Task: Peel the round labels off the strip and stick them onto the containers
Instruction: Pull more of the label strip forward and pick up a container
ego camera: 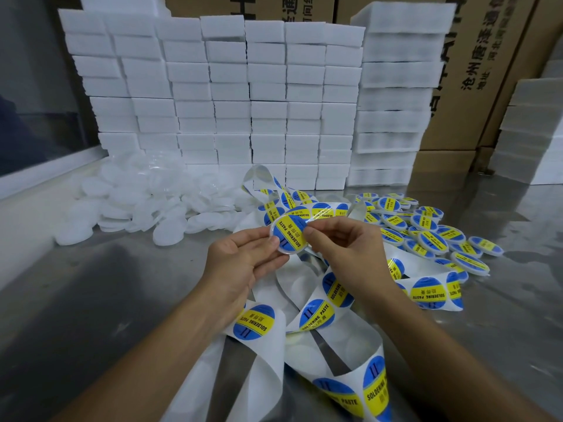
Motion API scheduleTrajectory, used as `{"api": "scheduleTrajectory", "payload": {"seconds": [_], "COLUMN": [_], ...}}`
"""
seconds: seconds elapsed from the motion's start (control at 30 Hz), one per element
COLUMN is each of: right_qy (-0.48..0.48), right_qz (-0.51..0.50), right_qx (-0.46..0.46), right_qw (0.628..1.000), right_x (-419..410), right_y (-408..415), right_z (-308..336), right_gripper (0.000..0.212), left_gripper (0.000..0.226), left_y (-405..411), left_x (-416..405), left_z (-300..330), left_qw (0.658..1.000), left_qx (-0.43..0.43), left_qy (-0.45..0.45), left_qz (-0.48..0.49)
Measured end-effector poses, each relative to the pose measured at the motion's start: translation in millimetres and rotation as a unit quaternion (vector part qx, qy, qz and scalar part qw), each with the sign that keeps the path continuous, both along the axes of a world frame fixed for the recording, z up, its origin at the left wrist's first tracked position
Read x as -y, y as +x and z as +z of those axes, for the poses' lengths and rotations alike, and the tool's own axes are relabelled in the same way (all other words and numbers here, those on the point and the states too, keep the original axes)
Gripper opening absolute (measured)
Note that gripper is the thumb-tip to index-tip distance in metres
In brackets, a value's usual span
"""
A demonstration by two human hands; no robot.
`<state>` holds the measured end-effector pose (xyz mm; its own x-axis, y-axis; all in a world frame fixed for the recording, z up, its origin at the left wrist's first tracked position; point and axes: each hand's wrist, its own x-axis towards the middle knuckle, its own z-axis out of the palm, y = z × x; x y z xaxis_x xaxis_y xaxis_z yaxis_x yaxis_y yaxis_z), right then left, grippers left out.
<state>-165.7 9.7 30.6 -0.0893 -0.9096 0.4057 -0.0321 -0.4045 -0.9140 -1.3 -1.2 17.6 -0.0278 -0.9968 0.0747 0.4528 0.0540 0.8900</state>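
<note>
— What is lying closest on the bench (91, 300)?
— A white strip (268, 339) is curling there, carrying blue and yellow round labels.
— And the hands?
— The left hand (240, 263) is gripping a clear round container (289, 236) with a label on it. The right hand (344, 248) is pinching its right edge. Labelled containers (426, 236) are piling up behind.

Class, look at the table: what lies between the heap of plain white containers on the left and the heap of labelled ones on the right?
In the head view, the curled label strip lies between the unlabelled heap and the labelled heap.
</note>
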Motion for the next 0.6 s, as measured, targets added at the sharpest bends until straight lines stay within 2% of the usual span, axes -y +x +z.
{"api": "scheduleTrajectory", "payload": {"seconds": [0.27, 0.43, 0.6], "right_qy": [0.0, -0.04, -0.057], "right_qz": [-0.008, -0.05, -0.068], "right_qx": [-0.006, -0.087, -0.12], "right_qw": [1.0, 0.994, 0.989], "right_x": [0.8, 3.1, 3.6], "right_y": [-0.2, -1.5, -2.5], "right_z": [-2.6, -5.4, -7.9], "right_gripper": [0.008, 0.014, 0.007], "left_gripper": [0.021, 0.018, 0.017], "left_y": [0.3, -0.7, -0.5], "left_x": [-1.1, -2.0, -3.2], "left_z": [1.1, 1.1, 1.9], "left_qw": [1.0, 0.999, 0.999], "left_qx": [0.02, 0.03, 0.04], "left_qy": [0.002, -0.002, -0.009], "left_qz": [0.008, 0.025, 0.022]}}
